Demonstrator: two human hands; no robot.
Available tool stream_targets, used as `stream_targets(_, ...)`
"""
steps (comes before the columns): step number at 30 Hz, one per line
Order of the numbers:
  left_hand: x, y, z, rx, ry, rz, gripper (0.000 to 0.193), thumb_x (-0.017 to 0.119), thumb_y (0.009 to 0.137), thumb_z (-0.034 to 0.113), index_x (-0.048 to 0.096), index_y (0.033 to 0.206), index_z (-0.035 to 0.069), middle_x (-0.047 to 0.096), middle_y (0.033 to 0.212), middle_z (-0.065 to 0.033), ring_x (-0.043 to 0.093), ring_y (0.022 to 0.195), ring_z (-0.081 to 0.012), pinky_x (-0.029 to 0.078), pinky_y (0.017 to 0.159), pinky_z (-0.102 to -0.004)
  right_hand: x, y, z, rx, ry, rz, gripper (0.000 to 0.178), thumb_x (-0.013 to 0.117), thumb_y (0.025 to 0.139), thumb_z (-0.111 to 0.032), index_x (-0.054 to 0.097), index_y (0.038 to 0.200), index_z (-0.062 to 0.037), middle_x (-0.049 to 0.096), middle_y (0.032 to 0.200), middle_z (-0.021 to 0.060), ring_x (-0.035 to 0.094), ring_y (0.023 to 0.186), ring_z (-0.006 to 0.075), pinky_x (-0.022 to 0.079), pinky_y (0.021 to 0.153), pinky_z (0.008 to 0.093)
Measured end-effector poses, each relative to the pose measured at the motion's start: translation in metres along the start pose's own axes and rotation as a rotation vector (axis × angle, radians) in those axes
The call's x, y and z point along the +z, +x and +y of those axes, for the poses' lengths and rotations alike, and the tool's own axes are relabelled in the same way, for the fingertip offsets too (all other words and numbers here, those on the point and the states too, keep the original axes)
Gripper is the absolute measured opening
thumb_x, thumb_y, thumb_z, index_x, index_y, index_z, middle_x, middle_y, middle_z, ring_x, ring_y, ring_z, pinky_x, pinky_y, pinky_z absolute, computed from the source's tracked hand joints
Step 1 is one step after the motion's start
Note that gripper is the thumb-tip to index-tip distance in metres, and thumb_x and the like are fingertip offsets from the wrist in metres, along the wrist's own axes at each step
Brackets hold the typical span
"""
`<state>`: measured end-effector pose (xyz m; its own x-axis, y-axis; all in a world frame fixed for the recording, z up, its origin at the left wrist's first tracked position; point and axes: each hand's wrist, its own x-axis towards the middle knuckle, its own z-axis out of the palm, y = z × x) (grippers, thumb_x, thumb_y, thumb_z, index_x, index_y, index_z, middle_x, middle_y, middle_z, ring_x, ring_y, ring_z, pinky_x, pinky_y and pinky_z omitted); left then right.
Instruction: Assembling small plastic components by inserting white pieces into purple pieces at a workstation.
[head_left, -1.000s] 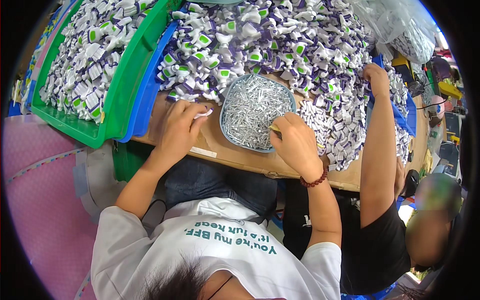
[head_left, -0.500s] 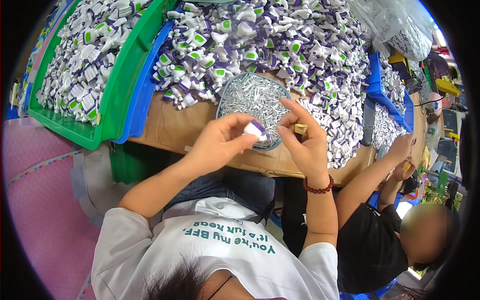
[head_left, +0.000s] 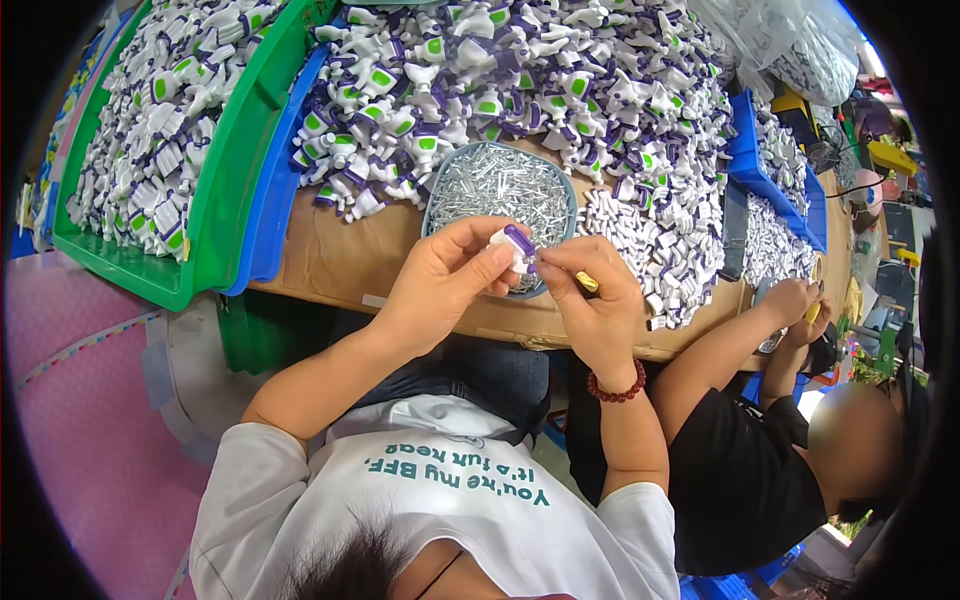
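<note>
In my left hand (head_left: 440, 280), thumb and fingers close round a small white and purple plastic toy part (head_left: 519, 242), its purple side up. My right hand (head_left: 603, 305) is closed, with thumb and forefinger pinched at the part's right end; whatever sits between those fingertips is too small to make out. A small yellow piece (head_left: 587, 281) shows at the curled fingers of that hand; whether it is held or worn cannot be told. Just beyond both hands stands a grey-blue tub (head_left: 430, 205) full of short silver metal pins (head_left: 500, 185).
White and purple parts with green patches pile up (head_left: 430, 110) across the table (head_left: 330, 255). Smaller white pieces (head_left: 665, 245) lie to the right. A green crate (head_left: 225, 165) of parts stands left, blue trays (head_left: 765, 180) right. A co-worker's hands (head_left: 800, 305) work at the far right.
My right hand has come left and down, its fingers going from spread to pinched at the part. My left hand has turned the part so more purple shows.
</note>
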<state>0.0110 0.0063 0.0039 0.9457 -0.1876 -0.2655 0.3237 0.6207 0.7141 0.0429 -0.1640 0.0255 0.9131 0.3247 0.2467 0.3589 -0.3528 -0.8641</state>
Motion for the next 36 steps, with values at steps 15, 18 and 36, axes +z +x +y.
stream_targets(15, 0.004, -0.001, 0.008, 0.11, 0.271, -0.03, 0.024, 0.055, 0.088, 0.008, 0.055, 0.111, 0.001, 0.059, 0.092, -0.0026, 0.054, 0.078, -0.0053, 0.046, 0.068, -0.0196, 0.001, -0.001, -0.011, -0.022, -0.068, 0.038, 0.016, 0.067, 0.072, 0.005, 0.065, 0.085, -0.0019, 0.059, 0.078, 0.0079, 0.057, 0.068, 0.017, 0.045, 0.059, 0.0253)
stream_targets(18, 0.008, -0.001, 0.009, 0.139, 0.277, -0.044, 0.024, 0.057, 0.087, 0.007, 0.056, 0.11, 0.001, 0.059, 0.094, -0.0027, 0.054, 0.079, -0.0061, 0.046, 0.069, -0.02, 0.001, 0.0, -0.011, -0.009, -0.048, 0.035, 0.016, 0.065, 0.073, 0.006, 0.064, 0.087, -0.0011, 0.06, 0.08, 0.0081, 0.058, 0.068, 0.0163, 0.045, 0.059, 0.0249)
stream_targets(36, -0.003, 0.01, 0.003, 0.047, 0.091, -0.023, 0.024, 0.049, 0.091, 0.007, 0.05, 0.114, 0.001, 0.06, 0.105, -0.016, 0.062, 0.092, -0.0213, 0.052, 0.081, -0.0291, -0.026, -0.031, 0.039, 0.203, -0.551, -0.193, 0.026, 0.065, 0.069, -0.004, 0.059, 0.094, -0.0047, 0.058, 0.077, 0.0144, 0.058, 0.072, 0.0321, 0.046, 0.062, 0.0392)
